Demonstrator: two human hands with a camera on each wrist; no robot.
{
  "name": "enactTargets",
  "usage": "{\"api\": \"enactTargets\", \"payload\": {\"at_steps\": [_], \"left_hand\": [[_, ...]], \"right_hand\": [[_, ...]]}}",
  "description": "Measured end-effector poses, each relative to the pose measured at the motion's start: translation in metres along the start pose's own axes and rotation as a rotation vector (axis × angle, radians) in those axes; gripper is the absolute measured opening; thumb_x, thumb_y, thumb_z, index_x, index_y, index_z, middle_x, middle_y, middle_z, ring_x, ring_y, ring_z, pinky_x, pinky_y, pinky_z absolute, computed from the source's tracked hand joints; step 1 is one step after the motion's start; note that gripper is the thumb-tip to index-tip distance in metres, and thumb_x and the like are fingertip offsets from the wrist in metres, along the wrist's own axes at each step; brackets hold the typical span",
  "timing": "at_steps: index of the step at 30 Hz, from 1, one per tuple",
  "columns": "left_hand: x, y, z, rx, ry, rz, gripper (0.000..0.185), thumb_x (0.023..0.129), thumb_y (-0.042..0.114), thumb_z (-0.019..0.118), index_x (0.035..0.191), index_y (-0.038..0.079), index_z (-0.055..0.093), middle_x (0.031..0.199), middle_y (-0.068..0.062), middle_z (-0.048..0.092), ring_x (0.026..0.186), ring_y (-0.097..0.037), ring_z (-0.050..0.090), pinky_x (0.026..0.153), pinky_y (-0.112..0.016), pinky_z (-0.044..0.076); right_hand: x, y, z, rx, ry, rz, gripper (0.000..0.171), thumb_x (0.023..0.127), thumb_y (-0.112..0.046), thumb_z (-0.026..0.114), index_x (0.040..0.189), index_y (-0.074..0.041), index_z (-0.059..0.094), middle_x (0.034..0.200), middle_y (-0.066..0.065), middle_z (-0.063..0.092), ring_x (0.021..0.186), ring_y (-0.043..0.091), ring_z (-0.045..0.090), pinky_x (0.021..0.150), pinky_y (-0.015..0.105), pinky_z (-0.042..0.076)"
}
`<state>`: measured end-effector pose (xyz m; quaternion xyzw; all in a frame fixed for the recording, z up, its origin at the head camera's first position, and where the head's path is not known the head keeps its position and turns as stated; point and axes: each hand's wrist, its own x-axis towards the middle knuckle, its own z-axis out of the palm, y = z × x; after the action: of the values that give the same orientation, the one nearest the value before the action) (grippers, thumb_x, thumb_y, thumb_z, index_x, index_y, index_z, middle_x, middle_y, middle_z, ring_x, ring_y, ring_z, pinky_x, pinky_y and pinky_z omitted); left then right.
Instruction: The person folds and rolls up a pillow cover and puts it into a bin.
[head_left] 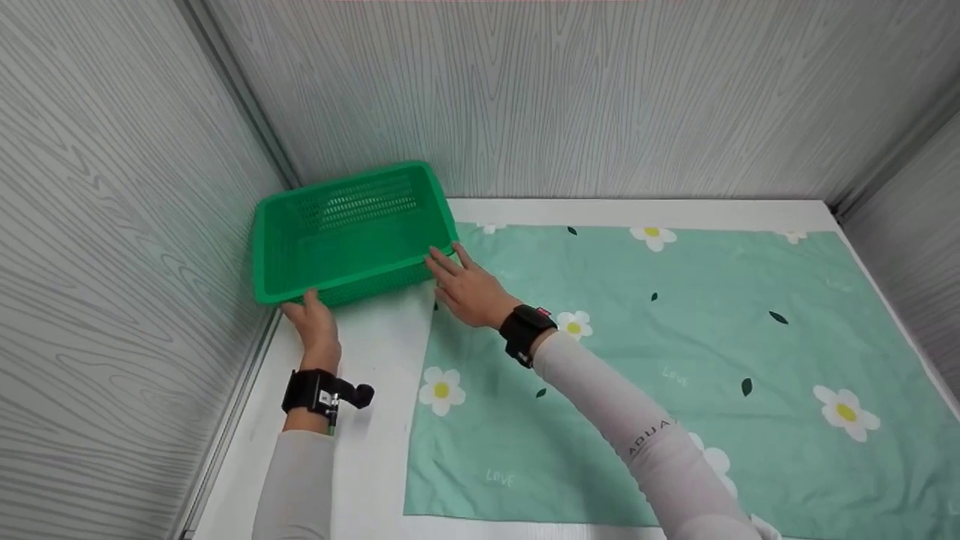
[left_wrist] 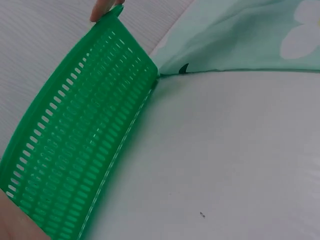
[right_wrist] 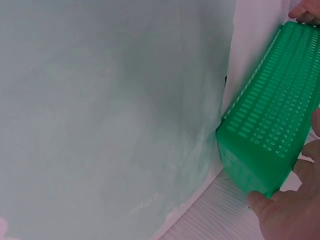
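A green perforated plastic basket point(head_left: 352, 281) stands at the back left, by the corner of the walls, with nothing visible inside it. My left hand point(head_left: 313, 330) touches its near-left corner, thumb up against the front rim and the other fingertips partly hidden by the corner. At the near-right corner, my right hand point(head_left: 472, 294) rests its outstretched, spread fingers on the rim. The right wrist view shows those fingers point(right_wrist: 260, 205) around the basket's corner. In the left wrist view, the slotted front wall of the basket point(left_wrist: 80, 120) leans outward from its base on the white tabletop point(left_wrist: 225, 150).
A mint-green cloth point(head_left: 615, 420) with white flowers and dark leaves covers most of the table, its left edge meeting the basket's near-right base. Wood-grain panels rise behind point(head_left: 562, 97), at the left point(head_left: 112, 247) and at the right point(head_left: 915, 225).
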<state>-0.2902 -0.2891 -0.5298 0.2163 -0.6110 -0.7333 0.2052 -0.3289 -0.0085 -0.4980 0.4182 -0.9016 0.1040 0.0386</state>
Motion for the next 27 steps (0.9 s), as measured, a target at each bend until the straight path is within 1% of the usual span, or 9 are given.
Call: {"api": "enactTargets", "payload": {"at_steps": [3,6,9,13,15,18,22,27], "left_hand": [[0.005,0.002,-0.006,0.025,0.000,-0.020,0.063,0.111,0.018,0.032,0.167,0.018,0.003,0.172,-0.006,0.013,0.158,-0.012,0.014,0.124,-0.020,0.014],[0.008,0.005,-0.010,0.025,-0.014,-0.042,0.063,0.111,0.017,0.030,0.167,0.015,0.002,0.173,-0.007,0.011,0.158,-0.012,0.012,0.124,-0.020,0.014],[0.010,0.006,-0.009,0.030,-0.042,-0.048,0.063,0.111,0.016,0.028,0.167,0.013,0.000,0.174,-0.008,0.009,0.159,-0.013,0.010,0.125,-0.020,0.013],[0.014,0.005,-0.004,0.062,-0.066,-0.033,0.062,0.112,0.016,0.026,0.167,0.014,-0.002,0.175,-0.007,0.007,0.160,-0.013,0.007,0.126,-0.021,0.011],[0.017,0.006,-0.002,0.077,-0.071,-0.033,0.062,0.112,0.018,0.025,0.167,0.014,-0.003,0.175,-0.006,0.006,0.160,-0.012,0.005,0.125,-0.021,0.010],[0.023,0.008,0.001,0.096,-0.092,-0.048,0.061,0.113,0.021,0.023,0.168,0.017,-0.004,0.176,-0.004,0.004,0.160,-0.011,0.004,0.125,-0.020,0.009],[0.031,0.011,-0.003,0.147,-0.126,-0.084,0.060,0.114,0.026,0.020,0.168,0.017,-0.005,0.176,-0.003,0.003,0.160,-0.012,0.003,0.126,-0.022,0.009],[0.037,0.015,-0.007,0.207,-0.149,-0.114,0.062,0.114,0.032,0.019,0.168,0.016,-0.009,0.176,-0.002,-0.004,0.161,-0.012,-0.002,0.127,-0.023,0.005]], "right_hand": [[0.002,-0.004,0.001,0.002,-0.008,-0.029,0.057,0.115,-0.023,0.039,0.162,0.006,0.025,0.170,0.023,0.024,0.160,0.032,0.020,0.130,0.050,0.006],[0.002,-0.008,0.002,-0.009,-0.009,-0.038,0.058,0.115,-0.023,0.041,0.161,0.007,0.025,0.170,0.023,0.023,0.160,0.031,0.021,0.130,0.050,0.007],[0.001,-0.011,0.004,-0.028,-0.015,-0.026,0.059,0.115,-0.025,0.042,0.161,0.007,0.025,0.170,0.024,0.022,0.160,0.031,0.021,0.129,0.052,0.007],[-0.001,-0.014,0.007,-0.029,-0.019,-0.005,0.060,0.115,-0.026,0.041,0.161,0.008,0.024,0.171,0.025,0.020,0.160,0.032,0.018,0.129,0.055,0.006],[-0.001,-0.014,0.007,-0.012,-0.015,0.009,0.060,0.115,-0.026,0.042,0.162,0.008,0.023,0.171,0.024,0.019,0.161,0.032,0.017,0.129,0.054,0.005],[0.000,-0.013,0.006,0.022,-0.025,0.033,0.062,0.114,-0.024,0.044,0.163,0.006,0.020,0.172,0.022,0.016,0.162,0.033,0.010,0.129,0.052,0.003],[-0.001,-0.020,0.007,0.053,-0.041,0.059,0.063,0.114,-0.025,0.044,0.164,0.004,0.018,0.174,0.020,0.012,0.162,0.036,0.001,0.130,0.048,0.003],[-0.001,-0.026,0.008,0.072,-0.042,0.056,0.062,0.115,-0.026,0.042,0.164,0.005,0.019,0.174,0.020,0.013,0.161,0.038,0.001,0.130,0.047,0.005]]}}
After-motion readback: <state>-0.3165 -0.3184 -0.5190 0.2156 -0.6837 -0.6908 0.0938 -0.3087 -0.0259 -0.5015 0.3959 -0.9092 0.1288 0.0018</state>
